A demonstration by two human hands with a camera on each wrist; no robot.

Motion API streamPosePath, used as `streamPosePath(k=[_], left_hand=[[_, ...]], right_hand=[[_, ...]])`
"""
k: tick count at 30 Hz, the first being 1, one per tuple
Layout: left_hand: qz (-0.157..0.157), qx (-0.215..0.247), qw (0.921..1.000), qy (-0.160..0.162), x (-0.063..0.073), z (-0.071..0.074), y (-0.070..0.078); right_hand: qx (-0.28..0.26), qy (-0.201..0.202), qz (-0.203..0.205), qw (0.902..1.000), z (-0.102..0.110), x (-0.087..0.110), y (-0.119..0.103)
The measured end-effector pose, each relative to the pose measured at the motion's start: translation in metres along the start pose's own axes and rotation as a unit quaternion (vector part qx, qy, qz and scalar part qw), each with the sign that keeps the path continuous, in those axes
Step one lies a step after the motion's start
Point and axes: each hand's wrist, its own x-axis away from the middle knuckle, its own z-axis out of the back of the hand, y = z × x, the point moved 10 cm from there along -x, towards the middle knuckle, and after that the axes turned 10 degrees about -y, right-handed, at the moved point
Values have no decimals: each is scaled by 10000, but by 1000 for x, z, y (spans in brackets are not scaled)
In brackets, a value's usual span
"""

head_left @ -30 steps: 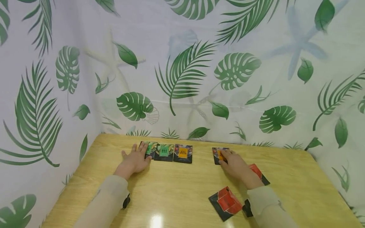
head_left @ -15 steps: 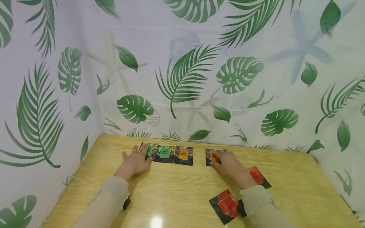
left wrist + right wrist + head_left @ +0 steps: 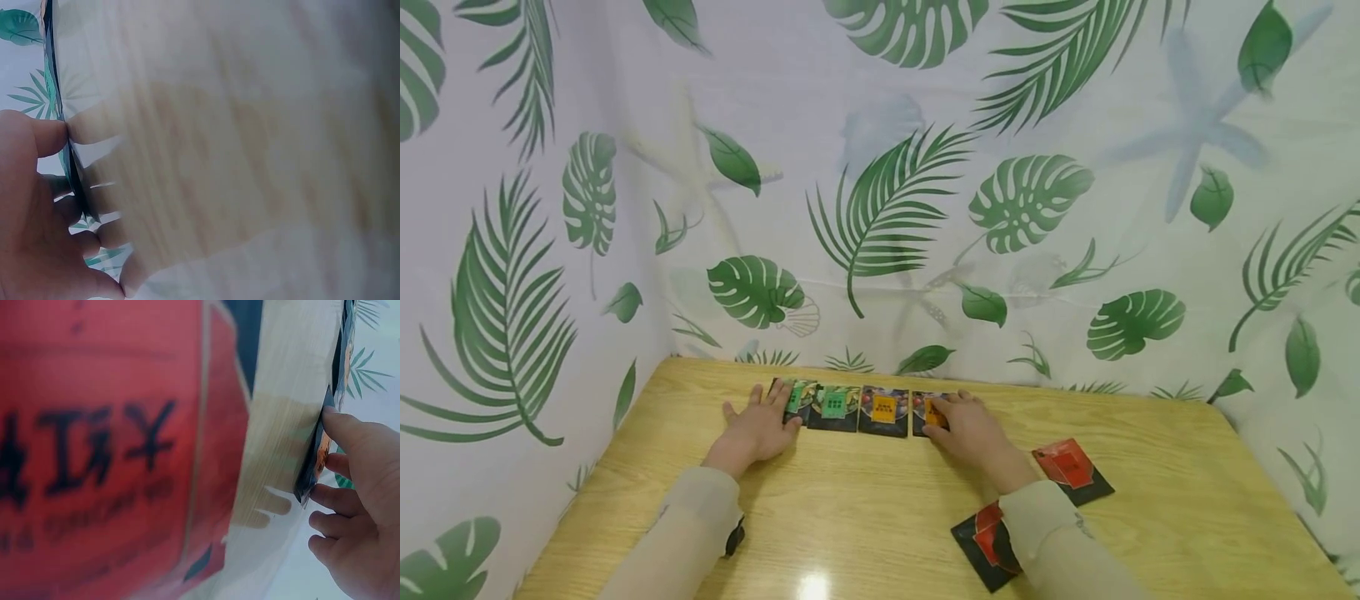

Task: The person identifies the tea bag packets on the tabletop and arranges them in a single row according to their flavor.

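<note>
Flat packets with dark bases and coloured labels lie in a row along the back of the table. My left hand [image 3: 758, 427] rests with spread fingers on the leftmost green-labelled packet [image 3: 797, 402], partly covering it. Beside it lie another green-labelled packet [image 3: 834, 408] and an orange-labelled packet [image 3: 883, 411]. At the right end of the row, my right hand [image 3: 973, 433] presses its fingertips on a second orange-labelled packet [image 3: 921, 423], hiding its right part. A narrow gap separates the two orange-labelled packets. The right wrist view shows thumb and fingers [image 3: 337, 500] against this packet [image 3: 306, 469].
Two red packets lie nearer on the right: one [image 3: 1071, 471] beside the right forearm, another [image 3: 985, 550] partly under the right sleeve [image 3: 1037, 521]. A leaf-patterned cloth [image 3: 895, 325] rises behind the wooden table [image 3: 850, 508] and along its sides.
My right hand has slid the second orange-labelled packet leftward, up close to the other orange-labelled one. The right sleeve now covers more of the near red packet. My left hand stays in place.
</note>
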Motion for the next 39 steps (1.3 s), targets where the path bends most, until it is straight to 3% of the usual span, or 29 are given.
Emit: streamPosePath(k=[23, 39], left_hand=[[36, 41, 9999, 143, 5, -6, 1], [66, 11, 10000, 59, 4, -9, 0]], right_hand=[[168, 161, 121, 9997, -3, 1, -7], [94, 103, -11, 9999, -7, 0, -3]])
